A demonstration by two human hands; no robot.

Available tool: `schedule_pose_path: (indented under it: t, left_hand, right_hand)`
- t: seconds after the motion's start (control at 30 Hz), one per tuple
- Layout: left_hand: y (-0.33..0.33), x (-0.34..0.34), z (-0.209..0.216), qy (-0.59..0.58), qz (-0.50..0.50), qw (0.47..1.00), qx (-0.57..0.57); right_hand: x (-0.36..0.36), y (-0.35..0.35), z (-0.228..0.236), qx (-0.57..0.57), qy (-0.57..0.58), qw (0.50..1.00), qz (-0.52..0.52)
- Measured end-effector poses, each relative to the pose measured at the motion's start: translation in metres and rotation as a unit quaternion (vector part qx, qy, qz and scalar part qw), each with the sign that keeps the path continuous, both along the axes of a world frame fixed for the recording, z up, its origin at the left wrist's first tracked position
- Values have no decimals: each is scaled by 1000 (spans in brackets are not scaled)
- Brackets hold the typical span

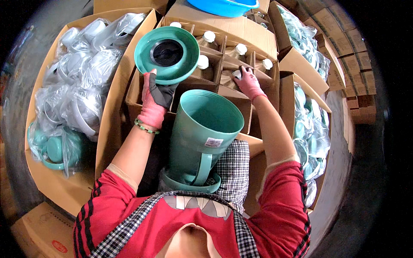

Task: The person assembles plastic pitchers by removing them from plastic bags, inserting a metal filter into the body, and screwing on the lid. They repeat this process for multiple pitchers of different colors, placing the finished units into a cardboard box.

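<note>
My left hand [155, 101], in a pink and dark grey glove, holds up a round teal lid-like part [189, 47] with a black disc in its middle. The thumb lies over its near rim. Inside a divided carton [220, 79], my gloved right hand [251, 84] has its fingers closed around the white cap of a bottle [230, 77]. Several other white-capped bottles [208, 38] stand in the compartments. Between my arms, a tall teal jug body [191, 142] with a side handle is upright and open at the top. A wide teal ring [208, 188] surrounds its foot.
To the left is a large carton [114, 107] of plastic-wrapped grey and teal parts [81, 86]. Open cartons on the right hold wrapped teal parts [310, 129]. A blue basin [223, 7] sits beyond the divided carton. Stacked brown boxes [335, 26] stand at the far right.
</note>
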State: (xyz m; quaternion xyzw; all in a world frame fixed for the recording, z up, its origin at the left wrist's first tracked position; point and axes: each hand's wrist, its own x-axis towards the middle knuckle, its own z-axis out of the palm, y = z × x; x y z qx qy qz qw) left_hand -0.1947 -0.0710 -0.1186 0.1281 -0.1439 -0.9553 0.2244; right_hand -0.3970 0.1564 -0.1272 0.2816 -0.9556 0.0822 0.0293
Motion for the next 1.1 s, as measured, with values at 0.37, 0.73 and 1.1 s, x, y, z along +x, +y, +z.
schedule_pose_path:
  t: [0.37,0.73,1.1]
  left_hand:
    - [-10,4,7,-17,-9,1000,2]
    - [-12,14,20,17,13,1000,-18]
    - [14,-13,84,435,-217,874,-21]
  right_hand:
    - [-10,-21,-2,106,-143,979,-97]
    - [36,54,251,-72,71,995,9]
    - [160,64,152,-748,-290,589,-97]
